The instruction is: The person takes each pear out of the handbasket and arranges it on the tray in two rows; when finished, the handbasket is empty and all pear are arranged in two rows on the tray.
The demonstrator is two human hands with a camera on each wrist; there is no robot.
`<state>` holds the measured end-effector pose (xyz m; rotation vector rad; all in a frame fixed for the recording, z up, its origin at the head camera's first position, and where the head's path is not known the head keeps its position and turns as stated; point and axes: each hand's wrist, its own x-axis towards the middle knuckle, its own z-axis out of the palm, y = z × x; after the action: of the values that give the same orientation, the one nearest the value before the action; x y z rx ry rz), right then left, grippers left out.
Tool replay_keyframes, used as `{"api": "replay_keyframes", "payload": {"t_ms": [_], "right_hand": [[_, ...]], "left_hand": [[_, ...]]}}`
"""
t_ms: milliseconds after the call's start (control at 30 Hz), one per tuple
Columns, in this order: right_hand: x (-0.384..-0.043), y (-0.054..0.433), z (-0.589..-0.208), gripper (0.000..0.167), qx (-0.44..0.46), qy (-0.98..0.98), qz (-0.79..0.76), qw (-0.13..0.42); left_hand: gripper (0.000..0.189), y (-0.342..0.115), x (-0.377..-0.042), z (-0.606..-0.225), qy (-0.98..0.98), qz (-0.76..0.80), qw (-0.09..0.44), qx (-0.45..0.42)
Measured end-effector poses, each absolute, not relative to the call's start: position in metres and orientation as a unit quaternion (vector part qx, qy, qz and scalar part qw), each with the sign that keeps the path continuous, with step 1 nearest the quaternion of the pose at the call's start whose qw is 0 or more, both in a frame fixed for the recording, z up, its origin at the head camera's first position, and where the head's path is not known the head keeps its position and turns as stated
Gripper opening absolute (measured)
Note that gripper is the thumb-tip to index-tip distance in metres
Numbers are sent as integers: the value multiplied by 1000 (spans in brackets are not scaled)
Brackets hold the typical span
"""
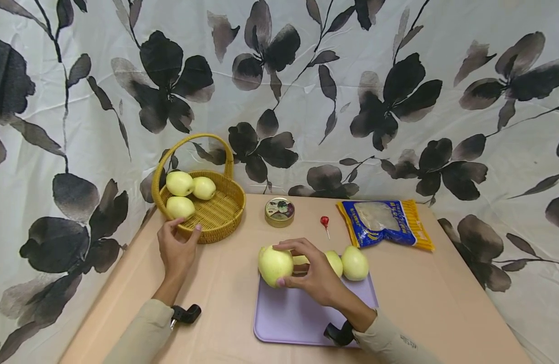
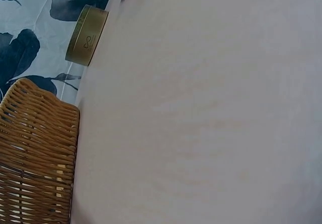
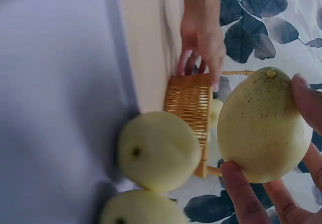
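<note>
My right hand (image 1: 313,270) pinches a pale yellow-green melon (image 1: 275,266) between thumb and fingertips, above the far left part of the lilac tray (image 1: 288,316). Its round stem scar and dark specks show in the right wrist view. Behind that hand, several similar melons (image 1: 354,263) sit along the tray's far side, partly hidden. At the left, my left hand (image 1: 177,250) holds the near rim of a woven basket (image 1: 220,233), fingers and thumb on its edge. Inside lie three melons (image 1: 180,183), grouped at the basket's left side.
A round gold tin (image 1: 279,212) stands right of the basket, a red lollipop (image 1: 324,222) beyond the tray. Farther right lies a blue and yellow food packet (image 1: 384,222). A floral cloth (image 1: 316,101) hangs behind the table. The basket's tall handle arches over it.
</note>
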<state>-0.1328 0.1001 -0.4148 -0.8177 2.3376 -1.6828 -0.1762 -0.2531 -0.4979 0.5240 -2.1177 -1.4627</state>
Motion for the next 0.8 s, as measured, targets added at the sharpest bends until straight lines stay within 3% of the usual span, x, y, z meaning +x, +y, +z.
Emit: {"api": "replay_keyframes", "payload": {"t_ms": [500, 800], "right_hand": [[-102, 111, -463, 65, -245, 802, -535, 100], [-95, 103, -478, 67, -241, 823, -507, 85]], "left_hand": [[60, -253, -176, -496, -778, -542, 253, 192], [58, -252, -176, -496, -776, -542, 254, 198]]}}
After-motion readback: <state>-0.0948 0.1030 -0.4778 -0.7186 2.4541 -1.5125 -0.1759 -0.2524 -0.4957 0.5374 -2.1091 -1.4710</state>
